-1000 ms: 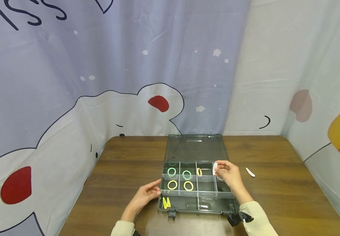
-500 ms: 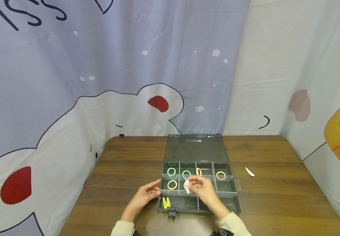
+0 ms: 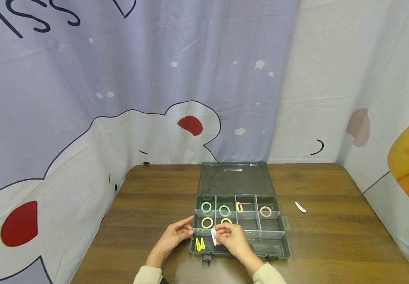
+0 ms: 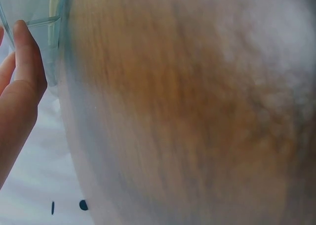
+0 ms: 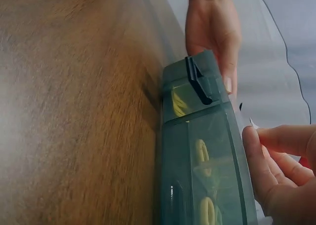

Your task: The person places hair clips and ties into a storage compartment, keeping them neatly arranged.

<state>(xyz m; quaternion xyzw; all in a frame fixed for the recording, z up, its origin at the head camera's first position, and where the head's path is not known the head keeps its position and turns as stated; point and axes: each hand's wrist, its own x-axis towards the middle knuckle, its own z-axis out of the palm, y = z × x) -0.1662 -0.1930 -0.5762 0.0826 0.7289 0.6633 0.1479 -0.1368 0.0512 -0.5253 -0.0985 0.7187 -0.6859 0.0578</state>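
A smoky clear divided box (image 3: 274, 234) lies with its lid (image 3: 235, 179) folded back. My right hand (image 3: 233, 240) pinches a white hair clip (image 3: 213, 236) upright between thumb and fingertips, over the front row. In the right wrist view that hand (image 5: 284, 170) is beside the box's upper edge, mostly hiding the clip. My left hand (image 3: 176, 235) rests its fairly straight fingers on the box's left side; the left wrist view shows its fingers (image 4: 29, 57) at the clear wall. Yellow hair clips (image 3: 200, 243) lie in the front left compartment.
Behind the front row, single compartments hold green rings (image 3: 206, 207), yellow rings (image 3: 207, 223) and pale orange rings (image 3: 265, 212). Another white hair clip (image 3: 300, 207) lies on the wooden table (image 3: 325, 236) right of the box. A printed curtain (image 3: 154, 79) hangs behind the table.
My right hand has carried the white clip from the back right compartment leftward and forward to the front row, uncovering the pale orange ring at the right. My left hand has stayed put.
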